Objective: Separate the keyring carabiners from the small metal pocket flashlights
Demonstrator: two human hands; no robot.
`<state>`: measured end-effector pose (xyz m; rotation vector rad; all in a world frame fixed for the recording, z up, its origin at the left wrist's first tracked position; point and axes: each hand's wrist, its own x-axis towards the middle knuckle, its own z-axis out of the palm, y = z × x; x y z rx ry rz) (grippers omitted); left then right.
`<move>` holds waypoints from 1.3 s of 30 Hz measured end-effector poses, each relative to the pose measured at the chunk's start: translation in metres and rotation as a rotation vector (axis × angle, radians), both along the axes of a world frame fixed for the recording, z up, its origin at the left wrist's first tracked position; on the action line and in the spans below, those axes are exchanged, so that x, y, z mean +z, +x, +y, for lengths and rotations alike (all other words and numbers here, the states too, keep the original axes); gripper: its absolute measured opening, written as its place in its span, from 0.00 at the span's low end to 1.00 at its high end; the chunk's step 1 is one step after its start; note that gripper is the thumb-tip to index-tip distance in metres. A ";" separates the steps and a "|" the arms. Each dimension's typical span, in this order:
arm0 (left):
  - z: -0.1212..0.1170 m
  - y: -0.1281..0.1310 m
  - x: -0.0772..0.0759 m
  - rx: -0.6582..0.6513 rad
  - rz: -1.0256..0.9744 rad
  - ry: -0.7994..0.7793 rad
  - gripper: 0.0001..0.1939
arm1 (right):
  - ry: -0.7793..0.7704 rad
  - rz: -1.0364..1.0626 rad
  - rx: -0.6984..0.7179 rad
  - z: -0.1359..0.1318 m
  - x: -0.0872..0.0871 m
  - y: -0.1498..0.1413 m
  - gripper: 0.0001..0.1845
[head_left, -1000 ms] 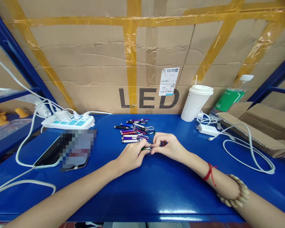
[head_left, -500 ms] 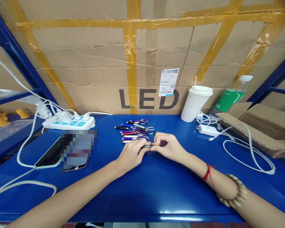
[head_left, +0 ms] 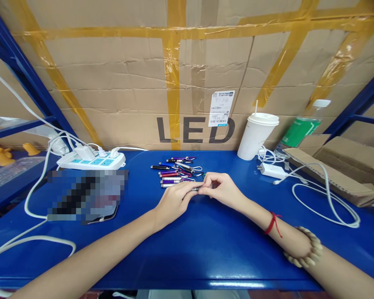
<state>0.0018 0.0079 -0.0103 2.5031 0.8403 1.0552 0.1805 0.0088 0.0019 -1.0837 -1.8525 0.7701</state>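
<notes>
My left hand (head_left: 173,203) is closed around a small keychain flashlight (head_left: 195,189), a slim metal tube largely covered by the fingers. Its dark, shiny end sticks out between thumb and forefinger. Thumb and fingertips of my right hand (head_left: 222,190) pinch at that end, so both hands meet on it just above the blue table (head_left: 199,249). Right behind the hands lies a loose pile of similar flashlights (head_left: 171,174) in silver, purple, red, blue and black, several with coloured carabiner clips.
A white power strip (head_left: 118,160) and blurred phones (head_left: 102,207) lie left. On the right stand a lidded white cup (head_left: 257,135), a green-labelled bottle (head_left: 301,131) and an open cardboard box (head_left: 336,178), near a charger (head_left: 272,170) with looped cable. A large carton (head_left: 127,91) walls the back.
Both hands stay in nearly the same place. The left fingers now reach further over the flashlight, covering its green part, which showed earlier. The right hand keeps its pinch at the end.
</notes>
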 end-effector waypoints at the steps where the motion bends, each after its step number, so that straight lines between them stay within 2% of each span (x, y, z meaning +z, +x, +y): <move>1: 0.000 0.000 0.000 0.003 0.003 -0.002 0.12 | -0.002 -0.021 -0.014 0.000 0.000 0.000 0.20; 6: -0.002 0.002 0.002 0.045 0.040 -0.042 0.10 | 0.026 -0.101 -0.086 -0.001 -0.002 0.000 0.21; 9: -0.002 0.003 0.004 0.050 0.065 -0.073 0.10 | 0.079 -0.110 -0.100 -0.002 0.000 0.000 0.17; 18: -0.001 0.001 0.007 0.004 0.081 -0.191 0.10 | 0.244 0.009 0.036 -0.004 0.008 0.002 0.11; 21: 0.000 0.000 0.007 -0.048 0.119 -0.231 0.10 | 0.228 0.016 0.075 -0.002 0.007 0.003 0.10; 27: -0.001 -0.003 0.006 -0.108 0.145 -0.315 0.07 | 0.096 0.100 0.190 -0.002 0.004 0.003 0.12; 32: -0.004 -0.004 0.008 -0.119 0.117 -0.343 0.03 | 0.112 0.028 0.184 -0.002 0.006 0.003 0.13; 39: -0.004 -0.004 0.005 -0.061 0.093 -0.258 0.03 | 0.119 0.011 0.132 -0.004 0.005 0.001 0.16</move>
